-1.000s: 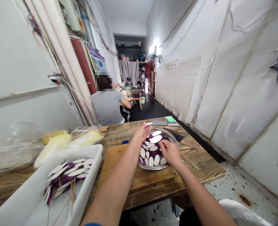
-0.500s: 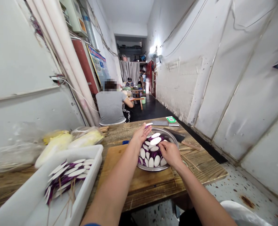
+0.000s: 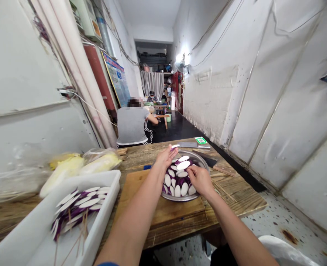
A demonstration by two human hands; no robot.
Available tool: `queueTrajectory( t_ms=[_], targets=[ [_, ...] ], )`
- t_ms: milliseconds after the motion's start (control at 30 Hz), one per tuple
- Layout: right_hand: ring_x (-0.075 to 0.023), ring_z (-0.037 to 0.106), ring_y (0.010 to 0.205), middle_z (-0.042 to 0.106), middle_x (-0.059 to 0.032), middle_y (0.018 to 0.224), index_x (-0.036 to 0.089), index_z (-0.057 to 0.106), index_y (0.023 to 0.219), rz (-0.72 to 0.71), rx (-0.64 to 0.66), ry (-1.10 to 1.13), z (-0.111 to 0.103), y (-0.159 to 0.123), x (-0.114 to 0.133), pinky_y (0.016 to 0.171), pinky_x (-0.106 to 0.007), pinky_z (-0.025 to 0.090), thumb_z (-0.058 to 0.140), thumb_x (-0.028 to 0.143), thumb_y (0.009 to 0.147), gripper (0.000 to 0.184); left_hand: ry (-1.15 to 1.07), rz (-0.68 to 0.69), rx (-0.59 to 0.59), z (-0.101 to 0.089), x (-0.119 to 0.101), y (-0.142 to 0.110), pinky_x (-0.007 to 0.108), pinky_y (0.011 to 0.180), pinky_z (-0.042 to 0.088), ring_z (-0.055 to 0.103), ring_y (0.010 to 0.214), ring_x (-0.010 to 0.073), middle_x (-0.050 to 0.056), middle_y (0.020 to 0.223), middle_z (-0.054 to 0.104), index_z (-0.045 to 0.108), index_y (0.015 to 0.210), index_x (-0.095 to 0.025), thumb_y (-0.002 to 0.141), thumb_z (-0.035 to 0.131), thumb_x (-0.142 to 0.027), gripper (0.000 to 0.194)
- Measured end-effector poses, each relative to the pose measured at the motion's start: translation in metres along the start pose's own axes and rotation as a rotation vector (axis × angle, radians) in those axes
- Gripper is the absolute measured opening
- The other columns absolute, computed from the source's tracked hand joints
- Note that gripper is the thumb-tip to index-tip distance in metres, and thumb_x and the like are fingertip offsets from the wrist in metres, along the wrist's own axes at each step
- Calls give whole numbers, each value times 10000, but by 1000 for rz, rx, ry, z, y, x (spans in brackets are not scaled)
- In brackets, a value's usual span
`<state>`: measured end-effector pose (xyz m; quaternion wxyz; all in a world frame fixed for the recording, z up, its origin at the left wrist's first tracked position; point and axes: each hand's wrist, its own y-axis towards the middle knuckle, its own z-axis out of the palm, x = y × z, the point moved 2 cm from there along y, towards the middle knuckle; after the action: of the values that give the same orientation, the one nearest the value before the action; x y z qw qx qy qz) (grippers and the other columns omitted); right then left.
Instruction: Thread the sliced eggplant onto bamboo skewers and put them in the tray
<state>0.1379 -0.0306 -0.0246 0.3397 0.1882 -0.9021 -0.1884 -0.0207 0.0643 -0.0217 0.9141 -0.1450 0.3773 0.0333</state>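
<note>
My left hand [image 3: 165,158] is closed on an eggplant slice [image 3: 175,146], white-faced with purple skin, above the far rim of a metal bowl [image 3: 203,162]. A thin wooden skewer [image 3: 179,153] slants from that slice down toward two larger slices [image 3: 183,165] over the pile. Beside these slices, my right hand [image 3: 200,180] is closed in a pinch at the skewer's lower end; its fingers hide the grip itself. Many oval eggplant slices [image 3: 184,189] fill the bowl, which rests partly on a wooden cutting board [image 3: 136,192].
At left stands a white tray [image 3: 108,201] holding skewered eggplant slices [image 3: 83,201]. Bagged vegetables [image 3: 66,170] lie behind it. A cleaver [image 3: 207,159], a knife [image 3: 189,145] and loose skewers [image 3: 224,191] surround the bowl. A person in grey [image 3: 133,123] sits beyond the table.
The seated person ahead has leaned forward and slightly right, head lower. My hands and the slices have hardly moved; the view has shifted slightly.
</note>
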Motion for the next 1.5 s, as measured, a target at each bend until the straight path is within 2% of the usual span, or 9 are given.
queueTrajectory(
  t_ms=[500, 900, 1133, 1333, 1500],
  targets=[
    [-122, 538, 567, 620, -20, 603, 186, 603, 644, -13, -11, -6, -1, 0, 1, 545, -215, 302, 411, 228, 826, 268, 11, -1, 3, 0, 0, -1, 297, 723, 546, 659, 795, 207, 162, 790, 654, 522, 850, -69, 794, 571, -136, 100],
    [-124, 551, 591, 632, -23, 622, 187, 606, 648, -8, 3, -27, -2, 0, 1, 556, -214, 304, 411, 235, 830, 271, 58, 33, -5, 4, -2, -9, 298, 729, 537, 660, 772, 202, 154, 754, 654, 531, 786, -74, 804, 558, -134, 68],
    [-121, 548, 583, 632, -23, 615, 187, 601, 636, 8, 7, -38, -2, 0, 1, 558, -211, 304, 416, 230, 822, 266, 101, 43, 14, 5, -3, -12, 300, 753, 532, 660, 765, 184, 126, 740, 657, 530, 785, -82, 804, 559, -128, 57],
    [-126, 549, 580, 636, -31, 610, 183, 599, 617, 25, 8, -54, -2, 1, 1, 555, -214, 300, 419, 223, 817, 272, 151, 78, 53, 1, 2, -7, 349, 801, 513, 659, 786, 206, 144, 772, 658, 558, 780, -62, 770, 601, -113, 68],
    [-129, 542, 571, 634, -37, 611, 180, 613, 632, 14, -4, -42, -3, 1, 1, 554, -218, 305, 412, 227, 822, 281, 191, 65, 99, 0, 5, -5, 354, 770, 521, 663, 757, 218, 156, 757, 656, 545, 768, -69, 763, 619, -163, 119]
  ],
)
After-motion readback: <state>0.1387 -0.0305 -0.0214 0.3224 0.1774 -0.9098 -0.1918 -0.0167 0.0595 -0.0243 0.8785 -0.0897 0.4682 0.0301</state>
